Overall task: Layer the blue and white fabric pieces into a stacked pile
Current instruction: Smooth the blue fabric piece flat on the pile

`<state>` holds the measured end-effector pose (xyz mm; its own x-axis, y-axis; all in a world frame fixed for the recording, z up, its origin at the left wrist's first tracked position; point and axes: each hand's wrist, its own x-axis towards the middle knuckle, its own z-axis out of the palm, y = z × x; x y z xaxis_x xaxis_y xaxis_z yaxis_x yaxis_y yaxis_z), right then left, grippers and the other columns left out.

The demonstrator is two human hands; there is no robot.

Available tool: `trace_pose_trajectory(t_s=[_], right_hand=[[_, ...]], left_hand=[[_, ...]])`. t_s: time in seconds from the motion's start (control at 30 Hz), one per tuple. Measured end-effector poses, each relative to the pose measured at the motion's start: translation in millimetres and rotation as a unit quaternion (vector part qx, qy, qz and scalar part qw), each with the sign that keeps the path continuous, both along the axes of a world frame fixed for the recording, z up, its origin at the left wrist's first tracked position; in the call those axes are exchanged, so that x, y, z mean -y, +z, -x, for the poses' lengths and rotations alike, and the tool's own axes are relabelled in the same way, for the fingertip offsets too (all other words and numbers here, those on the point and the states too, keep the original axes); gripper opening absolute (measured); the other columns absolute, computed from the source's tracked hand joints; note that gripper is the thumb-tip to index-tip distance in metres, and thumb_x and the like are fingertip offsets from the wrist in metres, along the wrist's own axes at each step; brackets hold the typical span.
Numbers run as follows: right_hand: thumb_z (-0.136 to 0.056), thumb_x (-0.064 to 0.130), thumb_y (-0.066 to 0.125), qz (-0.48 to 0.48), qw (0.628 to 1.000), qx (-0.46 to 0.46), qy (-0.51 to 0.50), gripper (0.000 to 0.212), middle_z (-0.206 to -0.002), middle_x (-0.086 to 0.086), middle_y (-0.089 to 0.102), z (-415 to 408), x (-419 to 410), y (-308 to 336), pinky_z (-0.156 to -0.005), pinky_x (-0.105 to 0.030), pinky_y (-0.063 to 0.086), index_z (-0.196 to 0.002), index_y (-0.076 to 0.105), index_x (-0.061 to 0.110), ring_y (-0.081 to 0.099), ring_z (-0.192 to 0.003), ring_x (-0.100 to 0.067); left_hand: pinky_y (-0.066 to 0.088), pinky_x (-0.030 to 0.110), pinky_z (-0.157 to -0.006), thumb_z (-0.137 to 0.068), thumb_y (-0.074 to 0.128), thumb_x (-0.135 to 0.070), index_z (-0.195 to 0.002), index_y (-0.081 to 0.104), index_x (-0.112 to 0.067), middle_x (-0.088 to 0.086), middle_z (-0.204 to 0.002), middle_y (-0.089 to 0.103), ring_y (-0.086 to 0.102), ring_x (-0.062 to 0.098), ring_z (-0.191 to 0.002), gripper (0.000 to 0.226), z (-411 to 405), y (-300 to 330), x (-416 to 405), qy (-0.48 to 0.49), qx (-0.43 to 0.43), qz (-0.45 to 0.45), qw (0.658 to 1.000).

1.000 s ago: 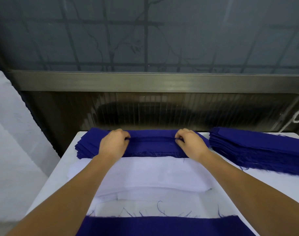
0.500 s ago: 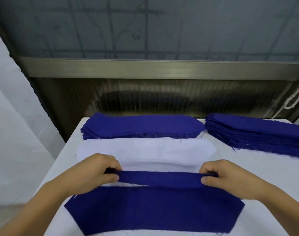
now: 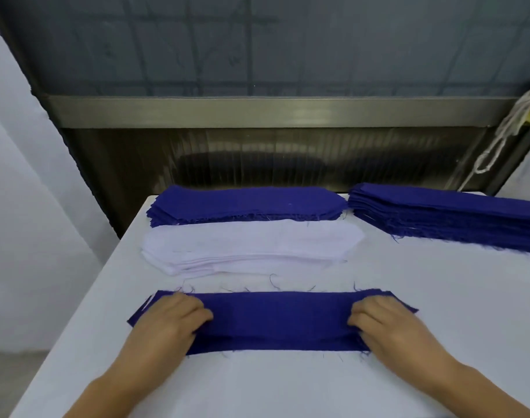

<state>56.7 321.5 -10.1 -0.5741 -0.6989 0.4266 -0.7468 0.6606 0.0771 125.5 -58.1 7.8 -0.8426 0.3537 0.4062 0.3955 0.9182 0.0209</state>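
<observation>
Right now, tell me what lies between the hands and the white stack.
Nothing visible: only bare table with loose threads separates the white stack from the blue piece that the left hand and right hand rest on.

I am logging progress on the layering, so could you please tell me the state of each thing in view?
Near blue fabric piece: flat on white table, both ends pressed.
Left hand: resting on its left end.
Right hand: resting on its right end.
White fabric stack: untouched.
Far blue fabric stack: untouched.
Right blue fabric stack: untouched.
</observation>
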Motion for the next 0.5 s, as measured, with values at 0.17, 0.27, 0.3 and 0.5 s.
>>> trace_pose_trajectory(t_s=[0.17, 0.27, 0.3, 0.5], right_hand=[[-0.062, 0.008, 0.089, 0.041, 0.996, 0.069, -0.037, 0.029, -0.088, 0.012, 0.066, -6.4, -2.5, -6.9, -0.075, -0.018, 0.044, -0.081, 0.072, 0.022, 0.062, -0.076, -0.006], [-0.064, 0.008, 0.087, 0.039, 0.996, 0.075, -0.022, 0.027, -0.089, 0.013, 0.065, -5.9, -3.4, -7.1, -0.071, -0.016, 0.047, -0.082, 0.072, 0.021, 0.062, -0.077, -0.007], [-0.065, 0.008, 0.087, 0.034, 0.996, 0.079, -0.019, 0.026, -0.089, 0.013, 0.065, -4.9, -4.9, -7.7, -0.069, -0.019, 0.05, -0.082, 0.073, 0.021, 0.063, -0.077, -0.008], [-0.104, 0.023, 0.033, 0.056, 0.998, -0.018, 0.031, 0.048, -0.092, 0.006, 0.07, 1.3, -5.3, -15.7, -0.067, -0.023, 0.054, -0.087, 0.078, 0.016, 0.067, -0.079, -0.014]], left_hand=[[0.04, 0.025, -0.077, -0.07, 0.048, -0.009, -0.083, 0.075, -0.017, -0.009, -0.084, 0.067, 0.065, 0.014, -0.072, 0.031, -5.5, -14.9, 0.5, 0.052, 0.023, -0.017, 0.998], [0.048, 0.016, -0.064, -0.055, 0.073, 0.004, -0.078, 0.07, -0.021, -0.014, -0.081, 0.066, 0.064, 0.01, -0.071, 0.034, -6.4, -9.5, 3.4, 0.073, 0.057, -0.039, 0.995], [0.05, 0.017, -0.06, -0.05, 0.078, 0.007, -0.077, 0.069, -0.021, -0.015, -0.08, 0.066, 0.064, 0.009, -0.07, 0.04, -6.9, -9.0, 4.4, 0.08, 0.073, -0.047, 0.993], [0.052, 0.016, -0.052, -0.038, 0.087, 0.009, -0.076, 0.071, -0.019, -0.011, -0.083, 0.071, 0.068, 0.007, -0.068, 0.05, -8.3, -11.3, 3.6, 0.107, 0.074, -0.064, 0.989]])
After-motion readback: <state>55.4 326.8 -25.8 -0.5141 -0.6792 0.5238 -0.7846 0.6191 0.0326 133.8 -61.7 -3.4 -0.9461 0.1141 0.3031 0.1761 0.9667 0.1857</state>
